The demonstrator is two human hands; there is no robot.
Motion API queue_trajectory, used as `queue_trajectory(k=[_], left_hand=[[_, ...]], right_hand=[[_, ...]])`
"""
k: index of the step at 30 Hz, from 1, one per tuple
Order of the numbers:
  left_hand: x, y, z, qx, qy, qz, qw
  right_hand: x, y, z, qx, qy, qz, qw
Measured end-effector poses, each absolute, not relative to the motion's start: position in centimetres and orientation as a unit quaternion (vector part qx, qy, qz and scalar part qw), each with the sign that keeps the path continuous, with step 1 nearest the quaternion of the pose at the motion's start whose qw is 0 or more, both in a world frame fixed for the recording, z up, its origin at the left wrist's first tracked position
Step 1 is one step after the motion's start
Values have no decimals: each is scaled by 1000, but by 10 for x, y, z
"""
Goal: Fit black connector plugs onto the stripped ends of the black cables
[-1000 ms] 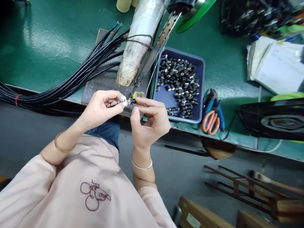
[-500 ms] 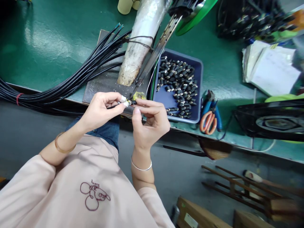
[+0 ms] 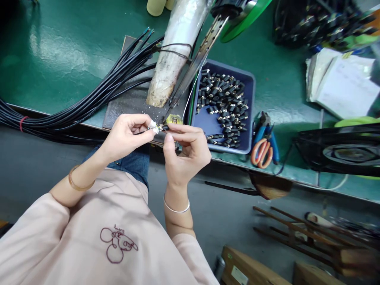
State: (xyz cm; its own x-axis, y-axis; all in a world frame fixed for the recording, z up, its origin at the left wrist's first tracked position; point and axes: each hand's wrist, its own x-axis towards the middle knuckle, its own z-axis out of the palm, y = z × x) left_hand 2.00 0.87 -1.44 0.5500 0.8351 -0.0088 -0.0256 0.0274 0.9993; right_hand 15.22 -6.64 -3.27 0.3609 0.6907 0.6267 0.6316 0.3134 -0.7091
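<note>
My left hand point(image 3: 127, 132) pinches the stripped end of a black cable, with white covers on its thumb and fingertip. Thin wires, one of them yellowish, show at the pinch. Between the thumb and fingers of my right hand point(image 3: 188, 148) is a small black connector point(image 3: 164, 128), its metal pins pointing at the wires. Whether wires and pins touch is too small to tell. Just beyond the fingertips lies a yellow block point(image 3: 174, 119), and above it the tip of a soldering iron point(image 3: 190, 71) slants down, a thin strand of solder wire point(image 3: 190, 97) beside it.
A blue tray point(image 3: 251, 107) of black connectors stands to the right, followed by pliers point(image 3: 263, 146) with orange and blue handles. Black cables point(image 3: 97, 99) tied in a bundle lie left. A foil-wrapped tube point(image 3: 175, 47) reaches over the dark board point(image 3: 118, 113). Papers point(image 3: 344, 87) lie far right.
The connector and my right fingers have shifted very slightly left, toward the wires. My left hand keeps its pinch almost in place. The view has turned slightly.
</note>
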Motion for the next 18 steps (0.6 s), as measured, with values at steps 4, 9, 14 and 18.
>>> queue_trajectory(k=[4,9,14,18], left_hand=[[23,11,-13,601,335,344,639],[28,14,-13,590,332,356,644],[28,14,-14,606,334,365,623],[27,13,-16,616,343,368,607]], right_hand=[[153,-64,-32,-598,-574,-5,559],[154,-60,-33,-601,-581,-20,549],[156,-57,-33,-598,-581,-20,552],[157,-56,-34,-593,-585,-22,553]])
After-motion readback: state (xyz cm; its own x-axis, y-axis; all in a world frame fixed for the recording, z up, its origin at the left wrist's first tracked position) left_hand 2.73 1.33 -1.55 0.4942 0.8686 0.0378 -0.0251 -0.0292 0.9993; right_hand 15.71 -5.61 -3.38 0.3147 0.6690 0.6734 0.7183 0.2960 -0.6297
